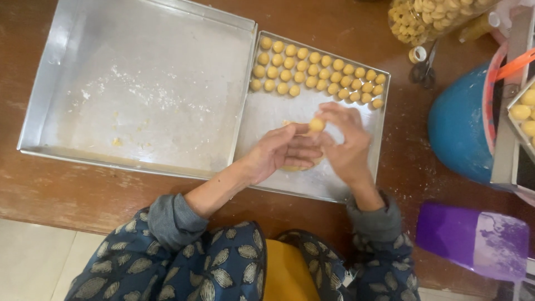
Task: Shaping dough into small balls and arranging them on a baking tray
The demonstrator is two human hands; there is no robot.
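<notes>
- We are pinching a small dough ball (316, 125) between our right hand (346, 146) fingertips, above the smaller metal tray (267, 114).
- Our left hand (284, 151) is cupping a lump of dough (298, 166) (mostly hidden).
- Rows of finished dough balls (317, 71) are filling the tray's far end.
- A larger floury tray (139, 89) is sitting alongside on the counter (83, 195).

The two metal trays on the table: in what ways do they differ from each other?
The large tray holds only flour dust and a few crumbs, while the small tray carries rows of dough balls. The large tray lies apart from the hands; the left hand and right hand work over the small tray, shaping a dough ball. Both are shiny, rectangular and touch side by side.
</notes>
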